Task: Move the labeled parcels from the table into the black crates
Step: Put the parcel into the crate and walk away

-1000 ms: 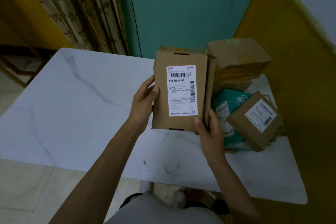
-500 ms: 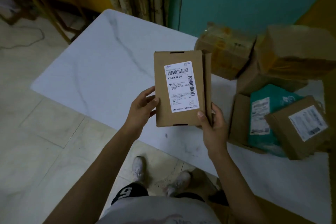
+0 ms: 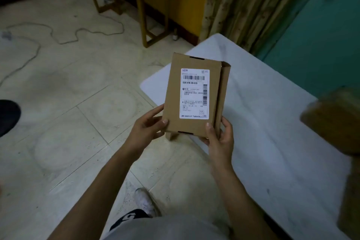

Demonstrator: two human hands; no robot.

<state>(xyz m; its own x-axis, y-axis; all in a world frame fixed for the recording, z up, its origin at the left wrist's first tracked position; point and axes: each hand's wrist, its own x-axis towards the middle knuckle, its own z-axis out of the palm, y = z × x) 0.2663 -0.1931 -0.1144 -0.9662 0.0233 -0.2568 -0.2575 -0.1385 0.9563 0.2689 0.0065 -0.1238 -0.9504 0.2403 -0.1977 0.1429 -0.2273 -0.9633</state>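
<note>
A pale tiled floor (image 3: 68, 122) fills the left of the view, with a loose cable (image 3: 87, 33) trailing across it toward a wooden side table (image 3: 144, 6). The white marble tabletop (image 3: 272, 142) runs along the right. The view has swung left: the pile of parcels that filled the right side a moment ago is reduced to one blurred brown parcel (image 3: 331, 121) at the edge. The flat cardboard parcel (image 3: 173, 93) is off the tabletop, held upright in the air over its near corner and the floor. The left hand (image 3: 146, 128) grips its lower left edge and the right hand (image 3: 220, 140) its lower right corner. Its shipping label (image 3: 194, 93) faces the camera. This looks like the carry stage, with no black crate yet clearly visible.
</note>
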